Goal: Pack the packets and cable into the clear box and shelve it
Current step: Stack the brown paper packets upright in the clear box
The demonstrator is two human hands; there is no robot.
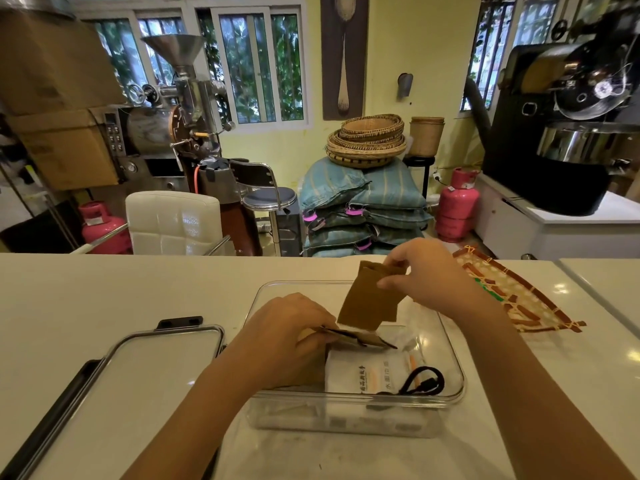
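A clear box (453, 355) stands open on the white counter in front of me. Inside it lie a white packet (367, 374) with printed text and a coiled black cable (424, 381) at the near right. My right hand (426, 271) pinches the top of a brown paper packet (369, 299), which hangs upright over the box. My left hand (287, 337) reaches into the box from the left and grips flat brown packets (360, 338) above the white one. The box's clear lid (162, 362) with black latches lies on the counter to the left.
A woven orange-and-white tray (512, 299) lies on the counter right of the box. Beyond the counter edge are a white chair (173, 220), a stool, pink gas cylinders (457, 206), stacked blue sacks with baskets, and roasting machines.
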